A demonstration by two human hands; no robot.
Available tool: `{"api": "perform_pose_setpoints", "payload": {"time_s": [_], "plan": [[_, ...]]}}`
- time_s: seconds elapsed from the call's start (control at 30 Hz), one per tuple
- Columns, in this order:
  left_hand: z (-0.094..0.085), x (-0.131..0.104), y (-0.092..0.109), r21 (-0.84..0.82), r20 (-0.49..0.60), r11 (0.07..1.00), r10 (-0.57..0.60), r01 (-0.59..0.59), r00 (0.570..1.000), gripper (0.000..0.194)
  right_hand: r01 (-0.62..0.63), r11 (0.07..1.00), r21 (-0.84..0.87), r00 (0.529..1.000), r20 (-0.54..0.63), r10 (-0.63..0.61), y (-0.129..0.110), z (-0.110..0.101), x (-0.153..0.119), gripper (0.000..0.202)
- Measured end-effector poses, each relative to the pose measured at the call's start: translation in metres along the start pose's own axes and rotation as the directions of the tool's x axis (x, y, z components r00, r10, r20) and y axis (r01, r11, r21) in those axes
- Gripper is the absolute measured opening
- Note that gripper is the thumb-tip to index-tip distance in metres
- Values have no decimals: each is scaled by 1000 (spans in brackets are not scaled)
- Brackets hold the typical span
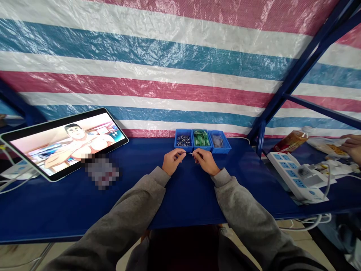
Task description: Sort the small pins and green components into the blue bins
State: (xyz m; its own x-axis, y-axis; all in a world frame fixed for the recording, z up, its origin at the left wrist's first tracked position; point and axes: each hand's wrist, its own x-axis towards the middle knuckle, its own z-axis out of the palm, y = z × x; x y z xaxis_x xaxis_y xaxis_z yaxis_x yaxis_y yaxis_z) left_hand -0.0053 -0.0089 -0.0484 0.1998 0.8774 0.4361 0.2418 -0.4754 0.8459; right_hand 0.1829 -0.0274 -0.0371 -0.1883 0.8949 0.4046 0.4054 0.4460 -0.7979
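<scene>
My left hand (pixel 173 160) and my right hand (pixel 205 160) meet fingertip to fingertip above the blue table, in front of three small blue bins. A thin, small metallic piece (pixel 189 153) spans the gap between them, pinched at each end; its details are too small to tell. Behind my left hand, the left bin (pixel 183 148) holds dark metallic pieces. Green pieces (pixel 201 137) fill the middle bin, just behind my right hand. Clear or whitish pieces (pixel 217 141) lie in the right bin.
A tablet (pixel 67 139) leans at the left, beside a pixelated patch. On the right are a blue metal frame (pixel 284 88), a power strip (pixel 296 178) with plugs and cables, a bottle (pixel 291 140), and another person's hand (pixel 353 146) near food. Striped sheeting (pixel 158 64) hangs behind.
</scene>
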Motion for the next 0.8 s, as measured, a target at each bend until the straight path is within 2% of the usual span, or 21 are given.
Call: {"api": "perform_pose_setpoints", "payload": {"time_s": [0.13,0.4,0.6,0.8], "plan": [[0,0,0,43,16,999,23,-23,1000,28,-17,1000,16,1000,22,17,2,1,0,39],[-1,0,2,52,13,998,23,-23,1000,31,6,999,51,1000,-2,-6,1,2,0,25],[-2,0,4,41,6,999,17,-17,1000,34,21,998,53,1000,-5,-21,-1,2,-1,28],[0,0,1,24,-17,999,35,-34,999,27,34,999,-13,999,-28,-34,-1,1,-1,36]]}}
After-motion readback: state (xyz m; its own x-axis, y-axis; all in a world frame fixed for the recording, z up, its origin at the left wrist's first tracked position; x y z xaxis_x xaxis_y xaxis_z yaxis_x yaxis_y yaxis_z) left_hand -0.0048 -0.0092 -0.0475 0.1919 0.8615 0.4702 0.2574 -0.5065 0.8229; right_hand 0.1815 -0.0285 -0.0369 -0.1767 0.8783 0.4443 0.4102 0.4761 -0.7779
